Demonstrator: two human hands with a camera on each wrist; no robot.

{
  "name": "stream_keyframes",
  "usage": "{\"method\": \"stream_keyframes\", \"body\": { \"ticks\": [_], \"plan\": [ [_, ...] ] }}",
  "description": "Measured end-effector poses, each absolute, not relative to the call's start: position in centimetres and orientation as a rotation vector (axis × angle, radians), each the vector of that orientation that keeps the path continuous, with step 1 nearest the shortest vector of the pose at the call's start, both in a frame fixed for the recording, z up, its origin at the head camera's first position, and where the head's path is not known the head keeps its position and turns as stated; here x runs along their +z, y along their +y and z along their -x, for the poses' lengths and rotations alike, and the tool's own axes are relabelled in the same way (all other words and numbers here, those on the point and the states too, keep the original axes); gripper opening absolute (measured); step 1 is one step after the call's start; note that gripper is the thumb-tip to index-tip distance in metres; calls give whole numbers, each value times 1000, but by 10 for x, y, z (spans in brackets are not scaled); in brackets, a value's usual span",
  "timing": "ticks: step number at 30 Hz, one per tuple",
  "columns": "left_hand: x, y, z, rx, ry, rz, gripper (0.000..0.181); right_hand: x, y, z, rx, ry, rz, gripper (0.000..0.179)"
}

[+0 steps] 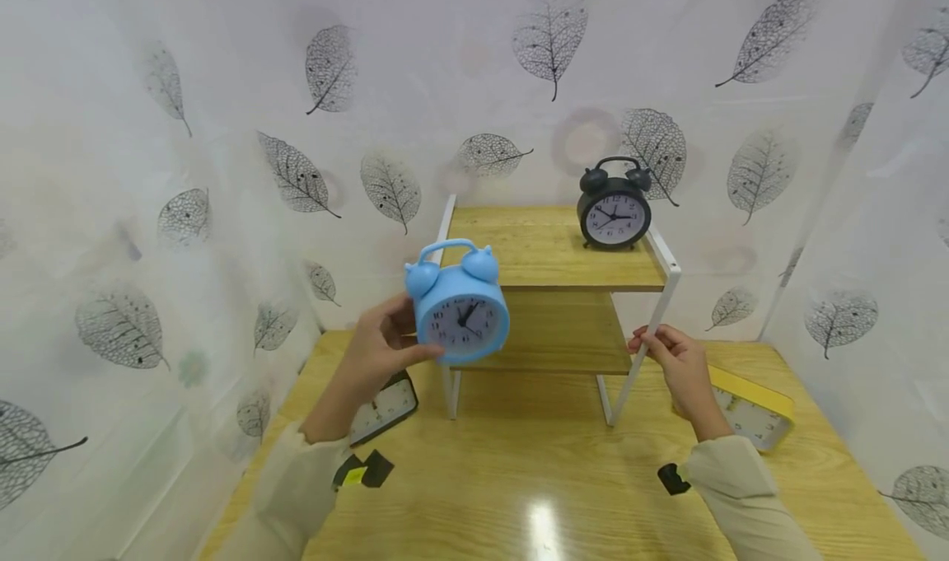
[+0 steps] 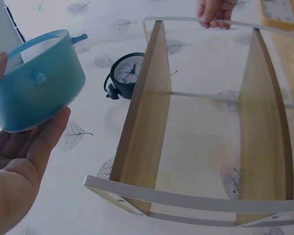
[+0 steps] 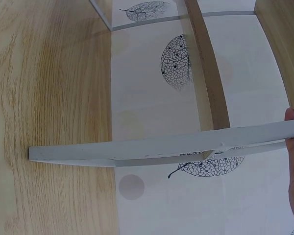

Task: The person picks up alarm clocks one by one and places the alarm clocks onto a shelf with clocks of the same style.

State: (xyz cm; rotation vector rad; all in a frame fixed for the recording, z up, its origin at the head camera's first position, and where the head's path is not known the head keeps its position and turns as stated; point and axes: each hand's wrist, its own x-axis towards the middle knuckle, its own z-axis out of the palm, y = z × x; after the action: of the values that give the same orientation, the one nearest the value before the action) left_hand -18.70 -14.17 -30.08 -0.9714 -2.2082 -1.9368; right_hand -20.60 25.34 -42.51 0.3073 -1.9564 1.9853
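At the shelf's near left corner [image 1: 556, 287], a blue clock [image 1: 463, 314] held up

On the left of the table [image 1: 489, 462], a dark-framed clock [image 1: 389, 406] sits partly behind your forearm, with small black pieces [image 1: 378, 468] nearer your sleeve. Above them your left hand [image 1: 378, 347] pinches the blue clock at its left side, thumb in front by the lower rim and fingers behind; that hold probably serves to leave the handle, the bells and most of the dial free. The clock is upright, slightly tilted, and apart from the shelf in the left wrist view.

On the shelf's upper board [image 1: 526, 236], bare wood shows between the left rail [image 1: 446, 219] and the black clock [image 1: 614, 207], which stands upright at the right end, close beside the right rail [image 1: 663, 250]. Both rails rise past the board, so mind your clock's feet there; the near edge looks lower and easier to cross. The lower board [image 1: 556, 330] has the upper one overhead, so expect less height.

At the right, your right hand [image 1: 678, 363] pinches the white leg [image 1: 662, 301] between thumb and fingers, likely to steady the frame. Just beyond that wrist, a yellow clock [image 1: 756, 409] leaves you little room to swing right, and a small black object [image 1: 673, 479] lies nearer, by your cuff.
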Motion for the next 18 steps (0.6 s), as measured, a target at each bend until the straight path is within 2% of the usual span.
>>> {"method": "stream_keyframes", "body": {
  "ticks": [18],
  "plan": [
    [-251,-140,227,-2028,-2208,916,92,-429,254,213,2089,-1846,-299,17]
  ]
}}
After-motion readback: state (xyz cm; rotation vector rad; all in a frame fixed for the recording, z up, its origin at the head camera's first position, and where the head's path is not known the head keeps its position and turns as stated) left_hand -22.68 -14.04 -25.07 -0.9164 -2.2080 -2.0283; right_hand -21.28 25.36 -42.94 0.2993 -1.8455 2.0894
